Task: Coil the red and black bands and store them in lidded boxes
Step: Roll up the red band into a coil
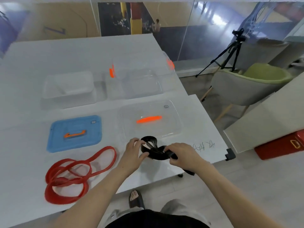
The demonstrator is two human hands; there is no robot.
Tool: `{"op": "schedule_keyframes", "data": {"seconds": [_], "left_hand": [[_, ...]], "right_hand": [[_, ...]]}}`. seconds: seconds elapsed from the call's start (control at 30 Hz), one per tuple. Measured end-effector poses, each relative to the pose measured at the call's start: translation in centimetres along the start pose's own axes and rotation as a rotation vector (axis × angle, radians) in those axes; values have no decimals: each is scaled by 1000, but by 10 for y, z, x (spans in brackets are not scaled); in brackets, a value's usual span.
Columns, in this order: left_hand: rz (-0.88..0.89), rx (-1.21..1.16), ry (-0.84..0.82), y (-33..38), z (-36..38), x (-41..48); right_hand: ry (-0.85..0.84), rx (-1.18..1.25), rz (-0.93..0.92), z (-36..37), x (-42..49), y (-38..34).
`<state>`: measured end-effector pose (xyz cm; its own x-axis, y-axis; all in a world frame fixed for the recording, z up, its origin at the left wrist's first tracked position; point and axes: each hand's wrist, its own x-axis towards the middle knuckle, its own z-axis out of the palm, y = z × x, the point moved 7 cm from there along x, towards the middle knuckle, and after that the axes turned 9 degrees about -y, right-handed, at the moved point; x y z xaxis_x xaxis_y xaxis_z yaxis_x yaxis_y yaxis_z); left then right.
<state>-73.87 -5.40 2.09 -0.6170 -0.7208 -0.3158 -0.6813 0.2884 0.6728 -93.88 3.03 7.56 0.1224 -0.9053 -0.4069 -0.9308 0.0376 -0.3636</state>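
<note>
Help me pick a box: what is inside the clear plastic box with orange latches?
Nothing shows inside the clear plastic box with orange latches; the white table shows through its walls. Blur could hide anything small.

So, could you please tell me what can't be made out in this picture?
Head view:
- Part of the flat black rubber band: hidden under the right hand.
- Clear plastic box with orange latches: contents lost to blur.
- Small label on the clear lid: too small.
- Green handwriting: blurred, unreadable.
</note>
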Motion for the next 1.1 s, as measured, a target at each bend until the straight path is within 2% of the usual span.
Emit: {"op": "schedule_keyframes", "data": {"seconds": [0.07, 0.17, 0.33, 0.43, 0.57, 0.73, 0.83, 1.1], "left_hand": [[40, 44, 34, 8, 2, 6], [77, 173, -20, 17, 23, 16], [-110, 400, -220, 12, 95, 33], [-214, 379, -297, 11, 126, 39], [-304, 382, -286, 18, 151, 44], [-403, 406, -205, 17, 164, 46], [-411, 414, -178, 22, 165, 43], [-433, 355, -154, 28, 164, 37]], "right_hand": [[-20, -69, -89, -2, 12, 13], [-115, -195, -213, 4, 30, 38], [-310, -377, -282, 33, 56, 93], [-386, -406, -290, 48, 63, 126], [-299, -395, -244, 65, 69, 164], [-282, -325, -196, 74, 65, 172], [-218, -295, -190, 71, 63, 172], [-185, -244, -195, 63, 60, 167]]}}
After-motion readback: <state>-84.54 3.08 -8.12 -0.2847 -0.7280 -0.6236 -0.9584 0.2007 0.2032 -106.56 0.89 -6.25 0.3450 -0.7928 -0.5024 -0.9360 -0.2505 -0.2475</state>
